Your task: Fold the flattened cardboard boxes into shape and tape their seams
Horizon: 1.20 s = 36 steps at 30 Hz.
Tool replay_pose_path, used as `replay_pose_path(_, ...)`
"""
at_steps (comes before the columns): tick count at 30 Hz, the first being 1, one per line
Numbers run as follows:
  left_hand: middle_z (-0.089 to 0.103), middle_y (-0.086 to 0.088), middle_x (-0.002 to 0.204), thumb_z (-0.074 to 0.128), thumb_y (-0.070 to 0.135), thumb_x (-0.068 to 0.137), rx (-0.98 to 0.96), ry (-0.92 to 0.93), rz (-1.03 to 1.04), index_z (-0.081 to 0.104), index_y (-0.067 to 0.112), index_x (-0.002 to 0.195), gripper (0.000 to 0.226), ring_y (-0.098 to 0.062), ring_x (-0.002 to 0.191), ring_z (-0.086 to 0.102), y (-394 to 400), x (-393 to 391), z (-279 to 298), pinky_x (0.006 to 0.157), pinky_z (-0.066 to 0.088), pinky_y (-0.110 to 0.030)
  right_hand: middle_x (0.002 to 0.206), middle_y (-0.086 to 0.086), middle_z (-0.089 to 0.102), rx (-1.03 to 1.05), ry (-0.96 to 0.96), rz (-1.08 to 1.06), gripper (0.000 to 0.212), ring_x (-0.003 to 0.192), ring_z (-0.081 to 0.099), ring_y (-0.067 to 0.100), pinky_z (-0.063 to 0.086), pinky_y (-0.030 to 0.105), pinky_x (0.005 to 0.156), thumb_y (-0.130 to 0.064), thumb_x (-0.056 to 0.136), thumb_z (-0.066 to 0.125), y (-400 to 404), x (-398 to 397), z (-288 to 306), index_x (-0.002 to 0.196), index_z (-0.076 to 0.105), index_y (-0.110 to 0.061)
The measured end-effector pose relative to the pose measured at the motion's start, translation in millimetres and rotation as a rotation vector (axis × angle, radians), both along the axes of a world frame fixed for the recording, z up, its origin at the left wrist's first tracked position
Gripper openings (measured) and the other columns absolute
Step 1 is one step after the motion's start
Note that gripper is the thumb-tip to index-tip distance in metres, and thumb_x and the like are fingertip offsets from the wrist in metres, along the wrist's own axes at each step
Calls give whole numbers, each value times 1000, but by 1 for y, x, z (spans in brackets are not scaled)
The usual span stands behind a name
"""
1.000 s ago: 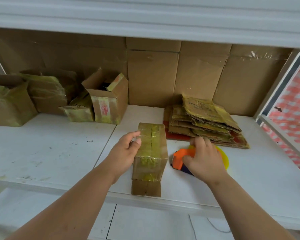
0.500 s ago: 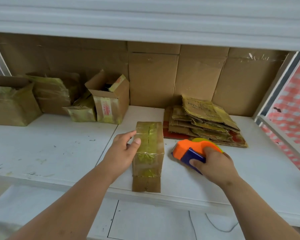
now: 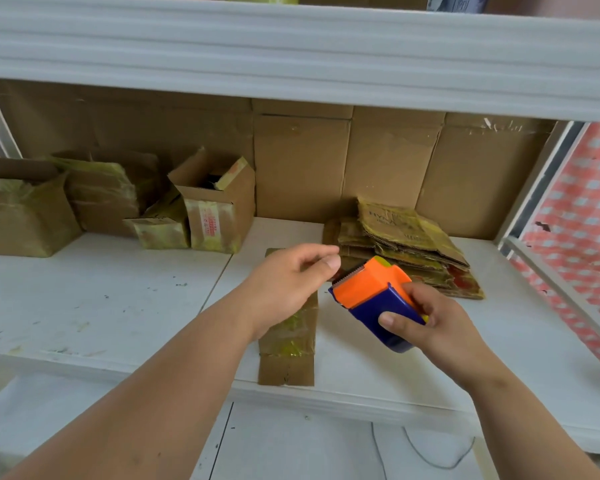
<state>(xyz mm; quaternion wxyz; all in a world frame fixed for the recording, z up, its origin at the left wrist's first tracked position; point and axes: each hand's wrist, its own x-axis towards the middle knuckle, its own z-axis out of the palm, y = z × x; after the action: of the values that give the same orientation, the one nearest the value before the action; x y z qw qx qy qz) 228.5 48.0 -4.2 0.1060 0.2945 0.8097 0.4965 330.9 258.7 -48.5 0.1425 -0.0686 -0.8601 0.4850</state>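
Folded box (image 3: 287,344) is lying lengthwise at the front edge of the white shelf (image 3: 101,299), its near end at the lip, old yellowish tape across the top. Left hand (image 3: 284,285) is no longer gripping the box side as it was a second ago; it is now hovering above the box, thumb and forefinger closing toward each other near the serrated blade, holding nothing I can make out. Right hand (image 3: 426,323) is now lifting the tape dispenser (image 3: 374,299) off the shelf, fingers wrapped around its blue body. Judgement: tape end is about to be pulled; seam taping is starting. Stack of flattened boxes (image 3: 406,247) is waiting just behind; assembled boxes (image 3: 215,202) are sitting well to the left.
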Motion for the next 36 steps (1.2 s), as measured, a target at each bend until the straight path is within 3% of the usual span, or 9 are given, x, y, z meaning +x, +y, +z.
replay_pose_path(4, 67, 15, 116, 57, 36, 99, 60, -137, -21, 68, 34, 119, 23, -2, 113, 58, 6, -1, 2, 100, 49, -31, 92, -14, 70, 9, 14, 68, 39, 84, 69, 8, 57, 22, 65, -45, 74, 80, -2, 5, 3, 102, 65, -23)
replay_pose_path(7, 74, 10, 97, 60, 21, 98, 54, -114, 12, 73, 28, 98, 15, -8, 97, 67, 9, -2, 3, 92, 55, -34, 93, -14, 70, 50, 29, 95, 41, 86, 68, 7, 56, 20, 66, -50, 71, 73, -2, 6, 4, 101, 65, -25)
replay_pose_path(11, 72, 6, 83, 65, 20, 94, 35, -65, 62, 72, 22, 84, 12, -11, 84, 68, 10, -1, 2, 78, 56, -28, 94, -17, 69, 87, 3, 145, 44, 87, 68, 6, 54, 19, 65, -57, 70, 70, -1, 6, 9, 102, 63, -27)
replay_pose_path(15, 71, 2, 77, 64, 12, 94, 148, -126, 106, 70, 13, 82, 14, -5, 67, 66, 8, 1, 0, 63, 52, -18, 94, -15, 70, 83, -16, 203, 57, 87, 69, 8, 53, 19, 66, -68, 65, 63, -2, 7, 15, 104, 62, -26)
replay_pose_path(19, 68, 5, 67, 60, 6, 96, 201, -170, 156, 68, 8, 82, 17, 0, 56, 61, 3, 5, -3, 56, 48, -14, 77, -11, 68, 114, -4, 169, 35, 69, 64, 7, 45, 19, 60, -59, 72, 61, -6, 3, 22, 85, 62, -25)
replay_pose_path(24, 65, 9, 62, 62, 8, 95, 194, -199, 228, 67, 12, 75, 21, -5, 59, 57, -13, -1, -8, 59, 49, -19, 65, -5, 61, 223, 9, 124, 57, 54, 52, 4, 36, 15, 53, -79, 77, 56, -17, -6, 32, 71, 59, -23)
replay_pose_path(30, 59, 0, 64, 63, 11, 94, 286, -294, 349, 66, 12, 77, 17, -10, 60, 50, -47, -10, -6, 62, 46, -24, 65, -10, 62, 354, -72, 162, 41, 57, 54, 4, 38, 17, 54, -68, 71, 58, -8, -9, 44, 68, 62, -28)
replay_pose_path(34, 60, -4, 70, 64, 12, 94, 302, -278, 458, 69, 8, 84, 11, -11, 62, 50, -78, -22, 0, 61, 49, -21, 60, -12, 60, 387, -156, 159, 25, 54, 52, 4, 37, 18, 54, -68, 69, 57, 4, -6, 49, 65, 63, -44)
replay_pose_path(36, 61, -3, 66, 64, 11, 94, 301, -295, 477, 69, 6, 86, 11, -9, 58, 48, -80, -22, -5, 54, 47, -16, 60, -9, 63, 350, -198, 147, 41, 52, 53, 3, 36, 18, 53, -73, 73, 56, 12, -9, 49, 65, 67, -34)
